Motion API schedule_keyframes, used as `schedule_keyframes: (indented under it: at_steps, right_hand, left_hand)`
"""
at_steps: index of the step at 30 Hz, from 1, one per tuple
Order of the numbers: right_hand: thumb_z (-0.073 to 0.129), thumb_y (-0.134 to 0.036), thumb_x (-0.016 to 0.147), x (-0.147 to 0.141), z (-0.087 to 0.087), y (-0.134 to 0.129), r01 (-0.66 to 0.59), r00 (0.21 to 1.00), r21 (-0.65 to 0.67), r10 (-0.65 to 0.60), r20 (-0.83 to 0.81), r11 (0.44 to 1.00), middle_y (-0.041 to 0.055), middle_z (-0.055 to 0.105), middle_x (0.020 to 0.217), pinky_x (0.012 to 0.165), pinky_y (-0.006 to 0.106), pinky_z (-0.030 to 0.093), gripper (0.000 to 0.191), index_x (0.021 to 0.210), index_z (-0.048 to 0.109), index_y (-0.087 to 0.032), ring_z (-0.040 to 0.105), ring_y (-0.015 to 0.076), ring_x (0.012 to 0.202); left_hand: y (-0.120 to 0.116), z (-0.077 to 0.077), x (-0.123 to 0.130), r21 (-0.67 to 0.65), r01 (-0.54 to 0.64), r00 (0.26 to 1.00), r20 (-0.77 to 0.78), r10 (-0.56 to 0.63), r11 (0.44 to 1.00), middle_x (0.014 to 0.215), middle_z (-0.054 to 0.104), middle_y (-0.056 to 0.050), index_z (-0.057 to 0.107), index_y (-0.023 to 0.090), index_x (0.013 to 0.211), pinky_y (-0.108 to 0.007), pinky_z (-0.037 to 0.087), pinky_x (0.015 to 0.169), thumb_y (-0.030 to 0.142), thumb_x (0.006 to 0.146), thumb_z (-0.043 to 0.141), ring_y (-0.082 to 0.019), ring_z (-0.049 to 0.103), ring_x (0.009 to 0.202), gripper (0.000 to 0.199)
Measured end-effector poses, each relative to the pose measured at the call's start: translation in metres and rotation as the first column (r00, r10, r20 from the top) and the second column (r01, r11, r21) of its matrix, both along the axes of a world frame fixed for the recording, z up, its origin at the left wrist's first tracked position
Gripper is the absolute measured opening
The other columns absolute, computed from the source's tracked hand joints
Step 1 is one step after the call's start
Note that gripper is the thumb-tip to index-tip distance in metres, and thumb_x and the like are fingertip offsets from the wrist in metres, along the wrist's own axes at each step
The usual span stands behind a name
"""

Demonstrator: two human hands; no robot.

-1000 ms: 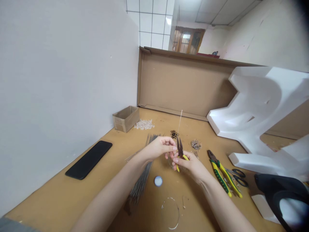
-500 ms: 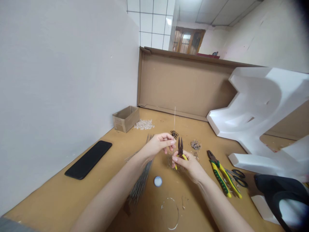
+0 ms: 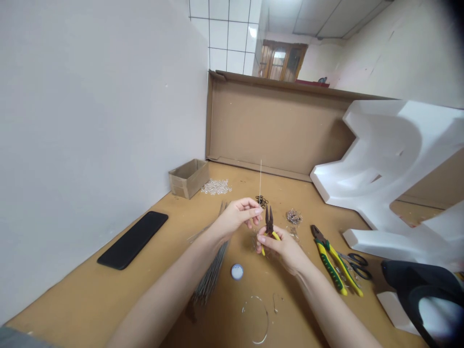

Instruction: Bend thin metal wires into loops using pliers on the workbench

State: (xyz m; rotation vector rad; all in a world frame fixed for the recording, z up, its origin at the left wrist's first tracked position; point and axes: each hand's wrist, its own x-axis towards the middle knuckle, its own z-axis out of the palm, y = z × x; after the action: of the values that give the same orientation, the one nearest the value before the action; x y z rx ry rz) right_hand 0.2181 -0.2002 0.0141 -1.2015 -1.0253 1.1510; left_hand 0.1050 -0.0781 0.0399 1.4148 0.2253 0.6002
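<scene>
Reader: What do the hands hold?

Annotator: The left hand pinches a thin, straight, pale metal wire upright between thumb and fingertips. The right hand is closed around yellow-handled, dark-nosed pliers, tips slightly parted just beside the wire.

Reader: How far has the work advanced?

Annotator: The wire's visible length above the left hand is unbent; its lower end is hidden, so any shaping there cannot be told. Nearer the wearer, an open silver wire loop and a small hooked wire piece lie on the tan surface, both evidently curved already.

Reader: And the loose material?

Annotator: A bundle of straight grey wires lies partly beneath the left forearm, apparently unworked. Beyond the hands are black rings, a tangled silver metal heap and small clear pieces, all unattached to the wire's visible part.
</scene>
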Motion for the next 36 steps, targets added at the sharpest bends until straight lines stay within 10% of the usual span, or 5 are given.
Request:
schedule_keyframes:
  at_steps: [20,36]
  right_hand:
    - [0.061,-0.036,0.073,-0.003,0.009,-0.001,0.012,0.994,-0.002,-0.012,0.112,1.000,0.0040,0.061,0.071,0.063,0.028,0.041,0.022,0.074,0.056,-0.014,0.054,0.0120,0.061]
    - [0.055,-0.039,0.077,0.003,0.006,0.000,0.029,0.968,0.059,-0.042,0.247,0.998,0.0038,0.060,0.070,0.065,0.028,0.042,0.024,0.076,0.056,-0.015,0.054,0.0133,0.063]
  left_hand:
    - [-0.006,0.009,-0.007,0.165,-0.082,0.996,0.039,0.077,0.983,0.063,0.056,0.001,0.055,0.014,0.077,-0.020,0.043,0.053,0.030,0.073,0.059,-0.008,0.052,0.056,0.017]
    - [-0.013,0.007,0.000,0.057,-0.246,0.967,0.079,0.241,0.968,0.063,0.055,0.002,0.056,0.014,0.077,-0.020,0.042,0.058,0.029,0.072,0.060,-0.007,0.048,0.056,0.017]
